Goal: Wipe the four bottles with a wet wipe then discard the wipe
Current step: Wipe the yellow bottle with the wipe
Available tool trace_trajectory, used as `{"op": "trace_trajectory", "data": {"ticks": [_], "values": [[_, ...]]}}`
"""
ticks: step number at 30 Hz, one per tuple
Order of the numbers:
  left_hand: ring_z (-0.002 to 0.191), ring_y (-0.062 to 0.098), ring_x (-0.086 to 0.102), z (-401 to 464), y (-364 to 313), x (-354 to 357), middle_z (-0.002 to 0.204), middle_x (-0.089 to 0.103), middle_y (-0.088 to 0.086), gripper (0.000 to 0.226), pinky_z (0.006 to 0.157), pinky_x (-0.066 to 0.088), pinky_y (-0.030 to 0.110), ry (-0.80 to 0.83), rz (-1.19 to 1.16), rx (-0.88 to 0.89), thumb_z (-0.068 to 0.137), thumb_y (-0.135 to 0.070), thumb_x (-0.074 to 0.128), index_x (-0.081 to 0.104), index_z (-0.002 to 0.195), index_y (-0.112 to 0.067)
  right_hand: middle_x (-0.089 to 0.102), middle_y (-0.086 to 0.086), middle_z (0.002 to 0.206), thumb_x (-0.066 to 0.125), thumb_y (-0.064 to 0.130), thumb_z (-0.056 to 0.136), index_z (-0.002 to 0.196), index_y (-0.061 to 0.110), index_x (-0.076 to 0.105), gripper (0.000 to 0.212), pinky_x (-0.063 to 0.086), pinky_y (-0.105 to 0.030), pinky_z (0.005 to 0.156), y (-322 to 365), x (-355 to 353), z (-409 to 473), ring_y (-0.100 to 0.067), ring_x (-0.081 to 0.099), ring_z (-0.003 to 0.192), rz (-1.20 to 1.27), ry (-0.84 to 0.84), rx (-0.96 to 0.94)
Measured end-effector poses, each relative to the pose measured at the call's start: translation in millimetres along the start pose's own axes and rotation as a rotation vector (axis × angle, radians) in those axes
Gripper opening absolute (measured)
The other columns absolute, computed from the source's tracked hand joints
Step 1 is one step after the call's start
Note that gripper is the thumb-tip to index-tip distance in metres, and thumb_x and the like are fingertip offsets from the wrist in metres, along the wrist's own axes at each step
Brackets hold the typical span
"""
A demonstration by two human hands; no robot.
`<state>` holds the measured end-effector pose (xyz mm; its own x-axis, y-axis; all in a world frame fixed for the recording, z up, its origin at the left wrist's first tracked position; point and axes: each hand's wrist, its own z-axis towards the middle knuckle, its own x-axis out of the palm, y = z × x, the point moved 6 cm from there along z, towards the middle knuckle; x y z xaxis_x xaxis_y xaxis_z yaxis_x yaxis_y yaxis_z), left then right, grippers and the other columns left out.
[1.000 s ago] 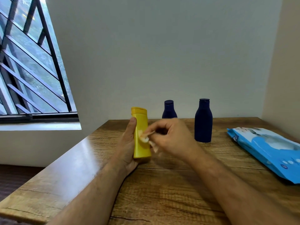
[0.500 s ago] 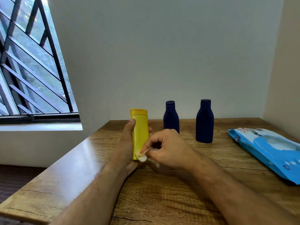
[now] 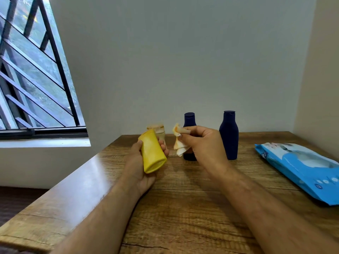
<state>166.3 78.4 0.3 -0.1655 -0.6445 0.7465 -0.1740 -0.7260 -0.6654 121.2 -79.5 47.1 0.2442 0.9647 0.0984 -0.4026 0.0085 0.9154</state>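
Observation:
My left hand [image 3: 141, 167] grips a yellow bottle [image 3: 152, 153], tilted with its base toward me, lifted off the wooden table [image 3: 183, 208]. Just behind it stands a small beige bottle [image 3: 159, 131], mostly hidden. My right hand [image 3: 205, 143] pinches a crumpled, stained wet wipe [image 3: 179, 142], held apart from the yellow bottle. Two dark blue bottles stand at the back: a shorter one [image 3: 189, 121] partly hidden behind the wipe and my fingers, and a taller one [image 3: 229, 134] to its right.
A blue pack of wet wipes [image 3: 302, 167] lies on the table's right side. Walls close off the back and right. A barred window [image 3: 36, 70] is at the left, beyond the table's left edge.
My left hand has tilted the yellow bottle, base toward me. My right hand has lifted the wipe off the bottle and up to the right. The beige bottle has come into view.

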Motion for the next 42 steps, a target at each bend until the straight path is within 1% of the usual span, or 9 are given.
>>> {"op": "trace_trajectory", "data": {"ticks": [2, 4, 6, 10, 18, 26, 34, 39, 42], "values": [[0.074, 0.02, 0.068, -3, -1, 1, 0.088, 0.072, 0.011, 0.038, 0.069, 0.061, 0.035, 0.022, 0.175, 0.075, 0.104, -0.037, 0.047, 0.061, 0.12, -0.006, 0.075, 0.001, 0.086, 0.075, 0.017, 0.084, 0.092, 0.019, 0.076, 0.009, 0.059, -0.03, 0.072, 2, 1, -1, -0.015, 0.072, 0.085, -0.011, -0.012, -0.032], [0.08, 0.021, 0.067, -10, -7, 5, 0.092, 0.072, 0.005, 0.019, 0.074, 0.056, 0.038, 0.039, 0.623, 0.306, 0.1, -0.026, 0.058, 0.066, 0.118, -0.025, 0.075, 0.003, 0.084, 0.076, 0.019, 0.084, 0.092, 0.02, 0.076, 0.008, 0.061, -0.032, 0.072, 6, 1, -3, -0.012, 0.072, 0.084, -0.026, -0.045, -0.086], [0.087, 0.012, 0.066, -15, -10, 12, 0.097, 0.07, -0.003, 0.027, 0.08, 0.054, 0.032, 0.06, 0.987, 0.532, 0.095, -0.016, 0.066, 0.066, 0.109, -0.039, 0.075, 0.005, 0.084, 0.077, 0.02, 0.084, 0.091, 0.021, 0.076, 0.007, 0.06, -0.029, 0.072, 12, -4, -2, -0.01, 0.071, 0.084, -0.026, -0.094, -0.142], [0.091, 0.006, 0.059, -15, -20, 11, 0.101, 0.064, -0.004, 0.041, 0.077, 0.048, 0.024, -0.014, 1.22, 0.746, 0.086, 0.003, 0.065, 0.06, 0.103, -0.034, 0.075, 0.004, 0.084, 0.074, 0.01, 0.085, 0.087, 0.021, 0.076, 0.011, 0.056, -0.022, 0.071, 22, -10, -2, -0.01, 0.071, 0.084, 0.023, -0.1, -0.222], [0.084, 0.007, 0.059, -13, -18, 10, 0.096, 0.063, -0.008, 0.051, 0.069, 0.051, 0.025, 0.015, 1.284, 0.804, 0.09, 0.001, 0.06, 0.057, 0.1, -0.049, 0.073, 0.006, 0.086, 0.072, 0.009, 0.085, 0.088, 0.019, 0.076, 0.011, 0.059, -0.026, 0.071, 28, 9, -17, -0.01, 0.07, 0.083, -0.23, 0.071, -0.449], [0.084, 0.012, 0.064, -15, -16, 11, 0.093, 0.066, -0.008, 0.033, 0.066, 0.052, 0.019, 0.105, 1.274, 0.846, 0.09, -0.002, 0.07, 0.061, 0.105, -0.031, 0.063, 0.009, 0.094, 0.074, 0.012, 0.08, 0.098, 0.015, 0.076, 0.019, 0.046, -0.005, 0.072, 37, 32, -43, 0.001, 0.056, 0.082, -0.673, 0.233, -0.845], [0.091, 0.02, 0.062, -8, -15, 9, 0.098, 0.065, 0.0, 0.047, 0.075, 0.055, 0.037, 0.048, 1.246, 0.833, 0.086, 0.006, 0.059, 0.059, 0.103, -0.038, 0.071, 0.005, 0.089, 0.072, 0.013, 0.082, 0.093, 0.016, 0.078, 0.012, 0.056, -0.018, 0.071, 42, -1, -21, -0.005, 0.065, 0.081, -0.526, -0.165, -0.703], [0.084, 0.009, 0.062, -8, -17, 8, 0.094, 0.065, -0.008, 0.041, 0.068, 0.05, 0.022, 0.046, 1.271, 0.841, 0.088, -0.002, 0.068, 0.059, 0.101, -0.039, 0.069, 0.005, 0.091, 0.074, 0.01, 0.079, 0.093, 0.014, 0.077, 0.016, 0.049, -0.008, 0.071, 42, 27, -42, -0.003, 0.061, 0.079, -0.624, 0.168, -0.811], [0.086, 0.008, 0.061, -8, -18, 7, 0.095, 0.064, -0.008, 0.037, 0.072, 0.054, 0.028, 0.028, 1.314, 0.872, 0.088, -0.007, 0.07, 0.058, 0.1, -0.04, 0.065, 0.009, 0.092, 0.073, 0.013, 0.082, 0.098, 0.017, 0.077, 0.016, 0.046, -0.005, 0.07, 35, 33, -38, -0.001, 0.058, 0.078, -0.665, 0.163, -0.767]]}}
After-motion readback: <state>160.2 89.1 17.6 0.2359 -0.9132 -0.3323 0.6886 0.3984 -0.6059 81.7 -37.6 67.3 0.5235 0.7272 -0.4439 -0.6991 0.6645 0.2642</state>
